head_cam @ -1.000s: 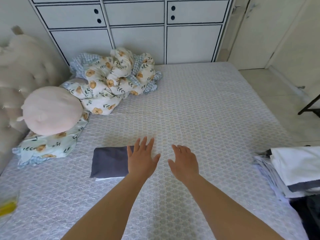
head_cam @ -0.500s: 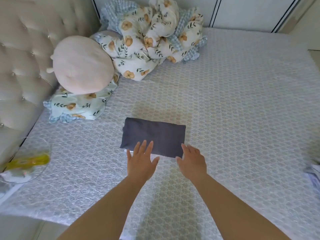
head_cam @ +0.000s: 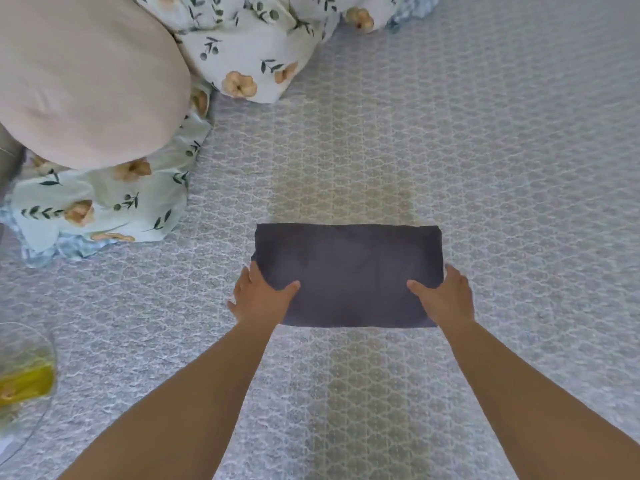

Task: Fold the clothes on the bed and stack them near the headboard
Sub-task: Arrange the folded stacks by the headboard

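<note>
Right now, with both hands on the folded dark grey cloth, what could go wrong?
The left hand and right hand grip only the near corners of the folded dark grey cloth, so its layers may sag open when lifted. The round pink cushion and floral bedding crowd the headboard side.

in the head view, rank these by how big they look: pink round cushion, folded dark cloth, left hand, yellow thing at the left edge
1. pink round cushion, cut off by the frame
2. folded dark cloth
3. left hand; the yellow thing looks about the same, so unranked.
</note>
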